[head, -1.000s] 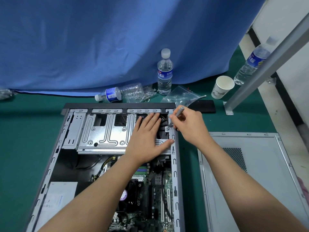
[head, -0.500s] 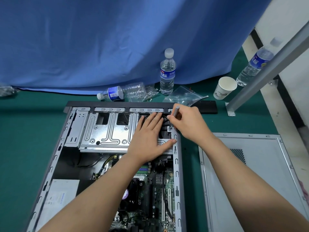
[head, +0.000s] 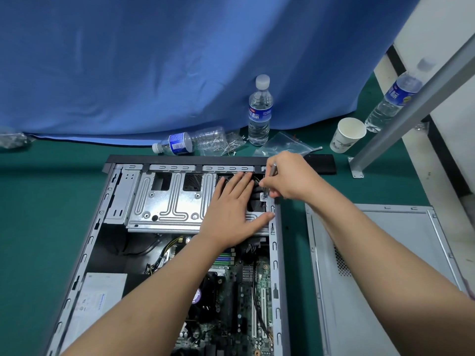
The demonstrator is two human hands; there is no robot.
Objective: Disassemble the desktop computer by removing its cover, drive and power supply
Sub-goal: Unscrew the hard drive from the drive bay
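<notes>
Green table (head: 38,227), blue curtain (head: 154,60) behind. Open computer case (head: 276,253) centre, removed cover (head: 385,265) beside it. Left hand (head: 231,214) flat, fingers straight, on drive cage (head: 167,201). Right hand (head: 290,176) pinches screwdriver (head: 270,179) upright at case edge.

Green mat (head: 46,201) covers the work surface. Blue cloth backdrop (head: 154,60) hangs beyond the fingers (head: 241,181), its hem resting on the mat. Pale wall (head: 442,24) off to the right past the fingers, dark strip (head: 447,160) along its base. Slanted grey metal beam (head: 421,96) crosses in front of that wall, its foot plate (head: 356,172) on the mat. Light even, soft shadows
</notes>
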